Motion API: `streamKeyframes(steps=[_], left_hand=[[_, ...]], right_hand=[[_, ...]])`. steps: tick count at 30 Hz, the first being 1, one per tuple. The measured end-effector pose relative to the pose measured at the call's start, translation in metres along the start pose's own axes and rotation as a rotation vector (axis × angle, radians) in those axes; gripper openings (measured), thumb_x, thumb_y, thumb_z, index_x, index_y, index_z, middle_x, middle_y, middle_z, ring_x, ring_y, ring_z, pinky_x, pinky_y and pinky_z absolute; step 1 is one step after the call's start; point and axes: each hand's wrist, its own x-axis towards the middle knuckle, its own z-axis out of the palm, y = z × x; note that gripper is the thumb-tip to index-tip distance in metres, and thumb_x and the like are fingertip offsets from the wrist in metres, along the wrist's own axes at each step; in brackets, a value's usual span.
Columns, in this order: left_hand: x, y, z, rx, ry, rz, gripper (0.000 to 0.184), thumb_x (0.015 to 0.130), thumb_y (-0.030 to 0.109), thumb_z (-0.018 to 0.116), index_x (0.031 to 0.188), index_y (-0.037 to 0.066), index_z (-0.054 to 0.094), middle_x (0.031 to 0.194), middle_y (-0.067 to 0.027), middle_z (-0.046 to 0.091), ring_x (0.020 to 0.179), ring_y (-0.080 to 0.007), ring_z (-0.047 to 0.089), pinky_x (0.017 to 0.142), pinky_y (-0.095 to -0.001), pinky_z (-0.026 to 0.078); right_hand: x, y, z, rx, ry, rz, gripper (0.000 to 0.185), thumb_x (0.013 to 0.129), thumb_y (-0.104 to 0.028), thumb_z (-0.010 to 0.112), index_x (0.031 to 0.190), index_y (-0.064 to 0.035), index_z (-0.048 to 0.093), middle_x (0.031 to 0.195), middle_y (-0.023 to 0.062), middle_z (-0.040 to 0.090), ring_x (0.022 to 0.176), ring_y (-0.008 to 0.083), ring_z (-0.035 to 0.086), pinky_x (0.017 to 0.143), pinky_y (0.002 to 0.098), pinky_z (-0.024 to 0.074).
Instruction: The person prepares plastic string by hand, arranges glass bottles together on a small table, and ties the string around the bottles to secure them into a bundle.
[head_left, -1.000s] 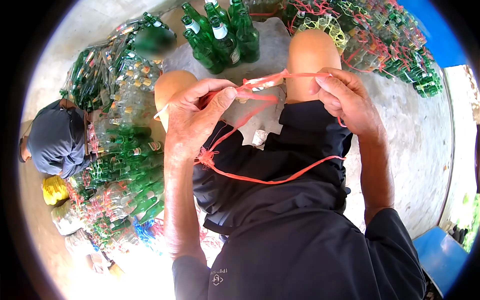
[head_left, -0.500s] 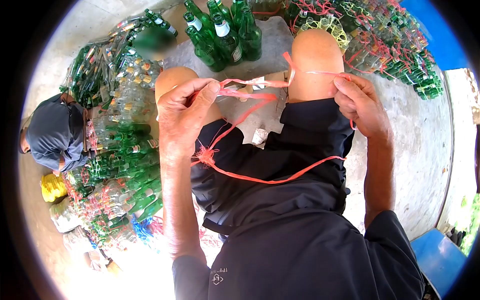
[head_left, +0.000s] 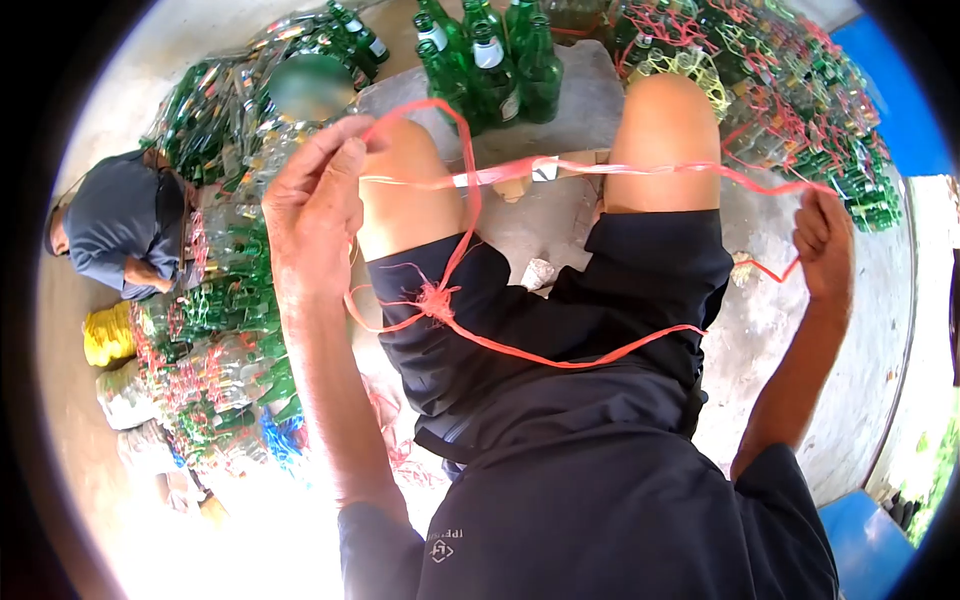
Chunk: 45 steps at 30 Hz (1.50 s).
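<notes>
Red plastic twine (head_left: 650, 169) stretches across my knees between my two hands. My left hand (head_left: 318, 195) pinches it between thumb and fingers, and a loop of it rises above that hand. My right hand (head_left: 825, 240) is closed on the twine's other end, out past my right knee, with a short tail hanging below. A frayed knot (head_left: 436, 302) of the same twine lies on my dark shorts, and one strand runs from it across my lap. Beyond my knees, several green glass bottles (head_left: 497, 80) stand upright on a grey slab (head_left: 585, 85).
Bundled bottles (head_left: 235, 330) tied with twine are stacked along the left, and more bundles (head_left: 790, 110) fill the back right. Another person (head_left: 125, 220) bends over at the far left, near a yellow bundle (head_left: 109, 335). A blue panel (head_left: 868, 540) is at lower right.
My hands have moved apart, the right one outward to the right and the left one slightly left. The twine between them is now longer and straighter. The view has shifted a little.
</notes>
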Motion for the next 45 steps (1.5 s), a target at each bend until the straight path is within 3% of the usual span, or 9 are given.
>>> streamKeyframes(steps=[14, 18, 21, 24, 25, 30, 33, 38, 45], left_hand=[[0.008, 0.046, -0.066, -0.230, 0.093, 0.103, 0.028, 0.101, 0.008, 0.053, 0.123, -0.006, 0.064, 0.116, -0.0200, 0.071, 0.050, -0.0005, 0.029, 0.042, -0.0165, 0.026], [0.003, 0.063, -0.076, -0.176, 0.045, 0.129, 0.036, 0.103, 0.009, 0.049, 0.135, -0.006, 0.054, 0.135, -0.0190, 0.061, 0.052, -0.0006, 0.028, 0.044, -0.0162, 0.027], [-0.001, 0.069, -0.080, -0.188, 0.021, 0.144, 0.037, 0.104, 0.008, 0.047, 0.138, -0.007, 0.051, 0.139, -0.0196, 0.058, 0.052, -0.0009, 0.027, 0.044, -0.0163, 0.027], [-0.005, 0.071, -0.079, -0.230, -0.021, 0.133, 0.038, 0.104, 0.008, 0.046, 0.138, -0.007, 0.050, 0.140, -0.0204, 0.057, 0.053, -0.0008, 0.027, 0.044, -0.0161, 0.026], [-0.006, 0.072, -0.075, -0.218, -0.007, 0.132, 0.038, 0.104, 0.008, 0.046, 0.138, -0.007, 0.050, 0.140, -0.0208, 0.057, 0.053, -0.0008, 0.027, 0.044, -0.0161, 0.026], [-0.007, 0.069, -0.069, -0.213, -0.067, 0.121, 0.038, 0.105, 0.008, 0.046, 0.140, -0.008, 0.048, 0.141, -0.0225, 0.055, 0.054, -0.0005, 0.026, 0.045, -0.0160, 0.026], [-0.008, 0.069, -0.065, -0.246, -0.071, 0.104, 0.039, 0.105, 0.008, 0.046, 0.141, -0.008, 0.047, 0.141, -0.0228, 0.055, 0.054, -0.0005, 0.026, 0.045, -0.0154, 0.025], [-0.010, 0.066, -0.056, -0.275, -0.093, 0.099, 0.039, 0.105, 0.007, 0.046, 0.141, -0.008, 0.047, 0.140, -0.0217, 0.056, 0.054, -0.0002, 0.027, 0.045, -0.0153, 0.025], [-0.009, 0.054, -0.069, -0.235, -0.032, 0.062, 0.037, 0.105, 0.008, 0.045, 0.139, -0.007, 0.049, 0.138, -0.0195, 0.059, 0.051, 0.0006, 0.028, 0.043, -0.0150, 0.026]], right_hand=[[0.067, 0.012, -0.250, 0.348, -0.046, 0.063, 0.021, 0.107, -0.020, 0.051, 0.109, -0.0023, 0.062, 0.061, -0.0060, 0.026, 0.047, 0.0042, 0.019, 0.038, 0.0227, 0.0141], [0.072, 0.023, -0.316, 0.291, 0.245, 0.084, 0.022, 0.105, -0.023, 0.053, 0.108, -0.0038, 0.064, 0.062, -0.0052, 0.029, 0.049, 0.0051, 0.021, 0.040, 0.0224, 0.0185], [0.064, 0.025, -0.314, -0.247, 0.443, 0.116, 0.023, 0.098, -0.015, 0.056, 0.114, -0.0019, 0.066, 0.072, -0.0004, 0.054, 0.057, 0.0101, 0.049, 0.051, 0.0255, 0.0427], [0.108, 0.053, -0.370, -1.673, 0.532, -0.371, 0.038, 0.087, -0.005, 0.052, 0.123, -0.0001, 0.065, 0.100, 0.0107, 0.070, 0.092, 0.0220, 0.069, 0.083, 0.0351, 0.0557], [0.113, 0.050, -0.343, -1.557, 0.477, -0.483, 0.050, 0.081, 0.003, 0.046, 0.128, 0.0018, 0.062, 0.120, 0.0185, 0.069, 0.119, 0.0298, 0.064, 0.104, 0.0395, 0.0489], [0.027, 0.028, 0.001, -1.205, -0.033, -0.870, 0.044, 0.085, 0.012, 0.046, 0.123, 0.0000, 0.065, 0.121, 0.0135, 0.067, 0.117, 0.0256, 0.063, 0.105, 0.0380, 0.0467], [-0.031, 0.045, 0.147, -1.040, -0.473, -0.857, 0.026, 0.093, -0.005, 0.060, 0.118, -0.0019, 0.064, 0.117, 0.0178, 0.065, 0.112, 0.0331, 0.062, 0.099, 0.0417, 0.0468], [-0.044, 0.113, 0.245, -0.862, -0.690, -0.923, 0.026, 0.089, -0.013, 0.070, 0.113, -0.0025, 0.065, 0.100, 0.0166, 0.064, 0.096, 0.0373, 0.062, 0.080, 0.0411, 0.0521], [-0.040, 0.086, 0.227, -0.650, -0.858, -0.034, 0.027, 0.101, -0.027, 0.056, 0.095, -0.0027, 0.068, 0.069, -0.0033, 0.057, 0.066, 0.0096, 0.055, 0.059, 0.0266, 0.0426]])
